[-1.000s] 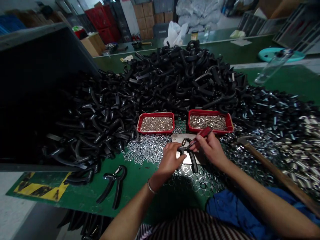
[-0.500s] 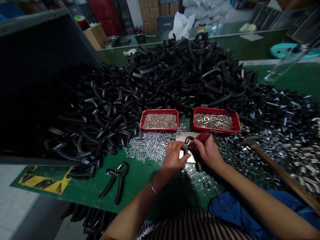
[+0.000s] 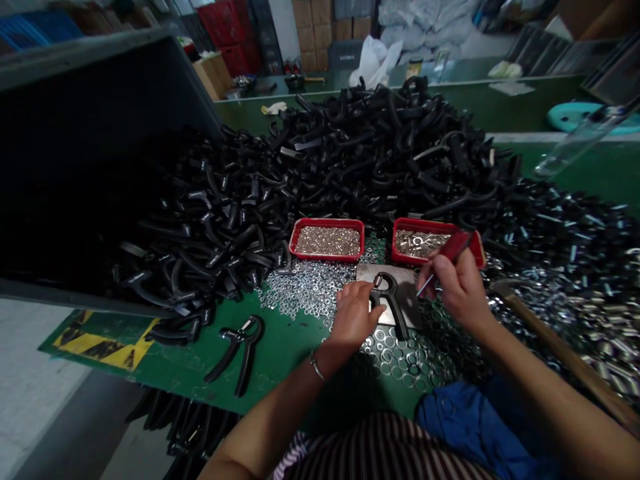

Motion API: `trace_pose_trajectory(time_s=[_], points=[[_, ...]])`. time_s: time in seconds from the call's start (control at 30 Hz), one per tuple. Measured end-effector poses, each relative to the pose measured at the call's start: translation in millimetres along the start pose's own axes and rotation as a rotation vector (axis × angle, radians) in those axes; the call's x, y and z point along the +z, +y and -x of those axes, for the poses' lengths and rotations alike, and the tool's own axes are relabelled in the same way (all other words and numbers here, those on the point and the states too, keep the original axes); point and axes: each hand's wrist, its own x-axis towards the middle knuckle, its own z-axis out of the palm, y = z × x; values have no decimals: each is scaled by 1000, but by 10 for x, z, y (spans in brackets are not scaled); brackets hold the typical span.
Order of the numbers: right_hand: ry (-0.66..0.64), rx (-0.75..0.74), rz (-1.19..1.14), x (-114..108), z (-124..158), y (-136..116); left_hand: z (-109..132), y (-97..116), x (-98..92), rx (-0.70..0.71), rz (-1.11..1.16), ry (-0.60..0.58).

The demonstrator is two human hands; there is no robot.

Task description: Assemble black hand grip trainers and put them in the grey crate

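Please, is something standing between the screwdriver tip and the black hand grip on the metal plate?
No, nothing visible stands in the way. The tip of the screwdriver in the right hand points toward the hand grip across bare metal plate. The left hand holds the grip from the other side.

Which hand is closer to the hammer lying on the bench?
The right hand, holding a red-handled screwdriver, is closer, just left of the hammer; the left hand is farther off, beyond the metal plate.
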Motion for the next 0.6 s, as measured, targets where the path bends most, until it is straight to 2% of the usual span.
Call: trace_pose_trajectory(time_s=[0.1,0.17,0.23,0.3,0.33,0.4,0.47,0.53,0.6], points=[[-62,75,440,-310,-31,433,32,16,-46,34,10,-19],[-100,61,715,-482,-29,617,-44,-25,-180,128,20,-29],[-70,-17,873,-565,-49,627,-254,-148,-404,213,-37,8],[-16,-139,878,-508,-148,482,-583,-344,-678,191,-217,85],[-17,-202,837,-420,-235,372,-766,-454,-814,135,-341,120],[-86,-323,741,-136,-476,127,-1097,-658,-1040,27,-563,98],[-191,-431,731,236,-763,-96,-1304,-798,-1165,8,-649,58],[-285,-529,805,607,-1033,-254,-1360,-864,-1183,45,-662,59],[-339,-585,841,900,-1236,-332,-1312,-881,-1133,68,-680,91]])
